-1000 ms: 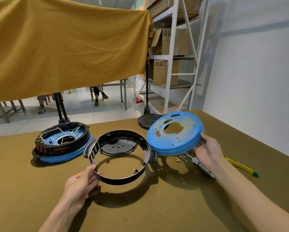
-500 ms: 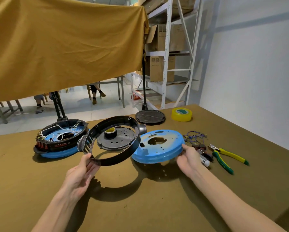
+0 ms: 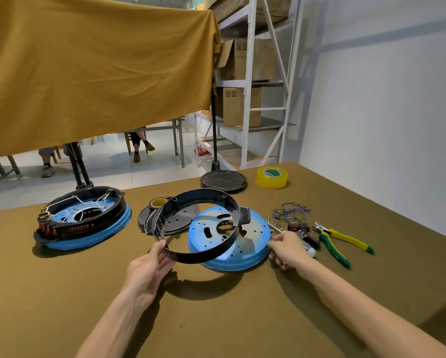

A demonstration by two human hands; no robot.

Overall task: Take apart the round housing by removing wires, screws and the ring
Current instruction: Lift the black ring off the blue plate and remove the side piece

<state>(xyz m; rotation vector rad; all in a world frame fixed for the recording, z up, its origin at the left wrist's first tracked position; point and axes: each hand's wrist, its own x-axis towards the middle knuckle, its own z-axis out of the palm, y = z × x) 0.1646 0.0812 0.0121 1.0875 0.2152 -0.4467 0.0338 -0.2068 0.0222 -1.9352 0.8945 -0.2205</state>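
1. Olive-brown tabletop [image 3: 242,319] fills the view, with a mustard cloth [image 3: 92,68] hanging behind it and white shelving [image 3: 247,99] further back.
2. Left hand [image 3: 149,270] pinches the near rim of the black ring [image 3: 198,226], thumb on top and fingers below, and holds it tilted up off the tabletop.
3. Right hand [image 3: 286,249] has its curled fingers on the right edge of the blue plate [image 3: 232,239], which rests on the tabletop just under the ring's far side.
4. Beyond the left hand lies a dark perforated disc [image 3: 175,220] with a small tape roll [image 3: 157,202] on it.
5. Far left of that hand sits a second housing [image 3: 82,220], black ring still on its blue base, white wires inside.
6. Just right of the right hand: loose blue wires [image 3: 291,210], small red parts and green-yellow pliers [image 3: 338,241].
7. Further back, a yellow tape roll [image 3: 271,177] and a round black stand base [image 3: 223,179].
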